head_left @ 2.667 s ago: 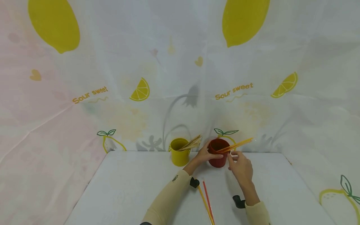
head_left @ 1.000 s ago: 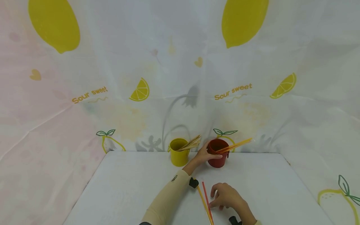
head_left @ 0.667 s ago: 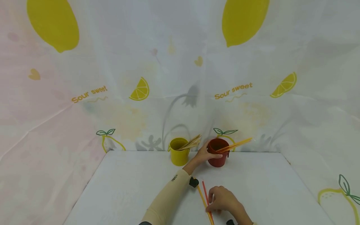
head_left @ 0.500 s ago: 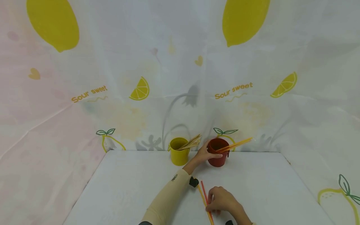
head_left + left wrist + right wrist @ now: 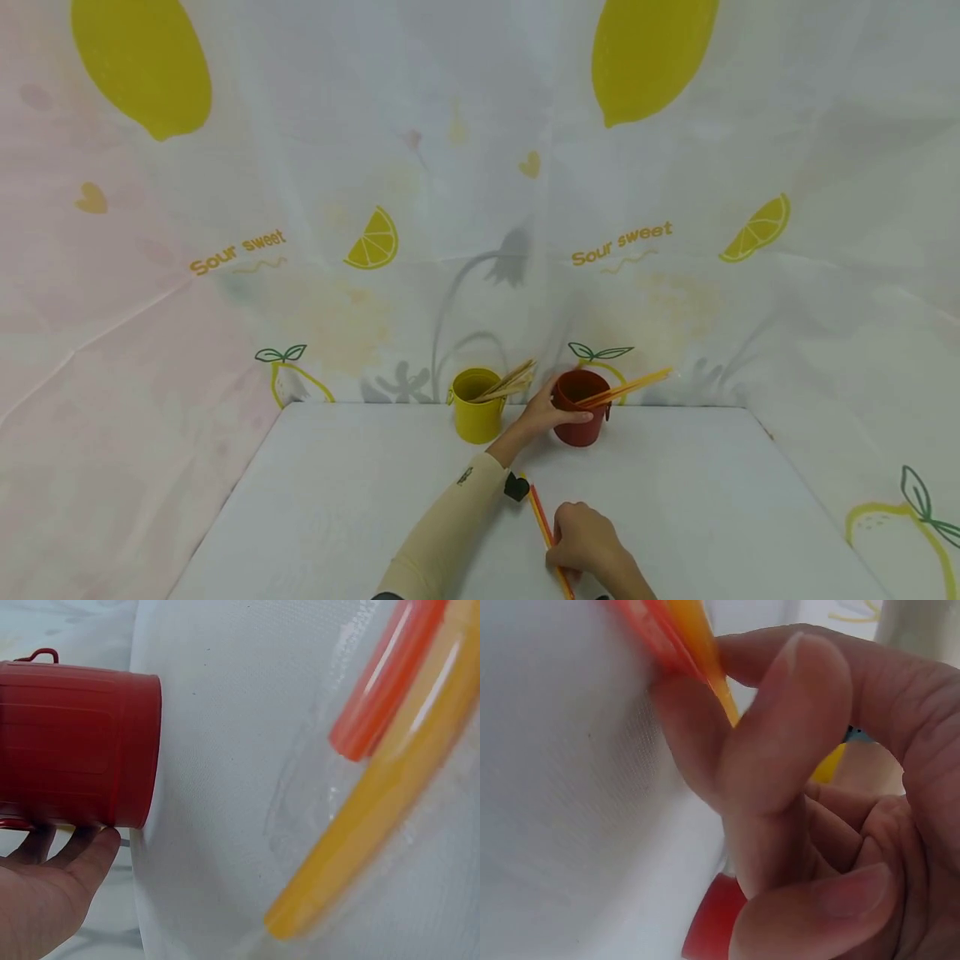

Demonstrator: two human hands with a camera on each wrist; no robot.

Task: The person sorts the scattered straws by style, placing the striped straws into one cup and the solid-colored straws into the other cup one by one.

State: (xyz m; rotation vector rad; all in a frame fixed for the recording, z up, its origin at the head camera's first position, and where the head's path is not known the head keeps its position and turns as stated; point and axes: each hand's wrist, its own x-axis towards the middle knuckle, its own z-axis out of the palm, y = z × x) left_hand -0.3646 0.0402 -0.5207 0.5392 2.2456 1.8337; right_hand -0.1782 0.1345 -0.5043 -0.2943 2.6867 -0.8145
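Observation:
My left hand (image 5: 546, 411) grips the red bucket (image 5: 582, 433) from its left side, thumb across the front. Several orange-yellow straws (image 5: 636, 386) lean out of that bucket to the right. Nearer on the table, my right hand (image 5: 588, 542) has its fingers curled at a yellow straw and a red straw (image 5: 537, 502) lying side by side. Close up in the left wrist view, the yellow straw (image 5: 375, 799) reaches past the red straw (image 5: 386, 682), with clear wrapping around them. In the right wrist view, thumb and fingers pinch the straws (image 5: 694, 634), partly hiding them.
A yellow bucket (image 5: 478, 423) holding several thin wooden sticks (image 5: 510, 385) stands left of the red one, at the back edge of the white table (image 5: 322, 508). Behind rises a lemon-printed backdrop (image 5: 465, 192). My left sleeve (image 5: 446, 529) crosses the table's front.
My right hand has come from the red bucket down to the straws on the table and closed its fingers on them. The red straw has shifted left against the yellow one. My left hand stays put.

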